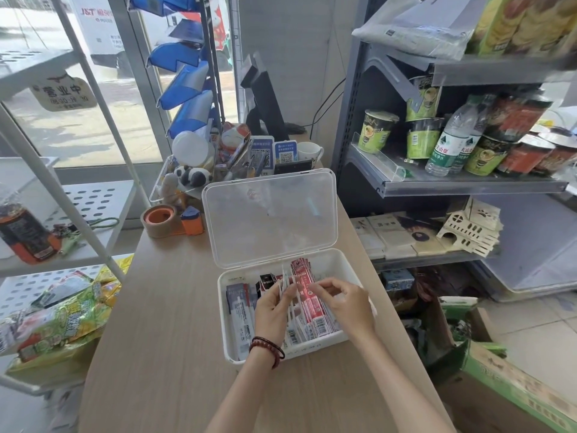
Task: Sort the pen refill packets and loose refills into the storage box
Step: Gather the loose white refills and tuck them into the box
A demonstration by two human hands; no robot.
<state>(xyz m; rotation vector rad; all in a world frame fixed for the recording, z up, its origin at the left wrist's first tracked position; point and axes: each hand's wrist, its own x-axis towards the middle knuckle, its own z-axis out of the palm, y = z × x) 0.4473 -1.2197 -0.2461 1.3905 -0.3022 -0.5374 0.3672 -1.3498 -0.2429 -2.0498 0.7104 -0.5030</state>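
The left hand (271, 310) and right hand (347, 303) are pinching thin white loose refills (286, 281) upright over the white plastic storage box (230, 342); probably squaring them for slotting in.

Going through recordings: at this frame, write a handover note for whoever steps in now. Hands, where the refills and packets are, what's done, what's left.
Left hand holds a fan of loose refills above the storage box. Right hand has curled fingers at the fan's edge; a pinch cannot be confirmed.
The box sits on the table, lid open.
Done: red packets, grey packets and black packets lie inside.
Left: likely place the held refills in the box.
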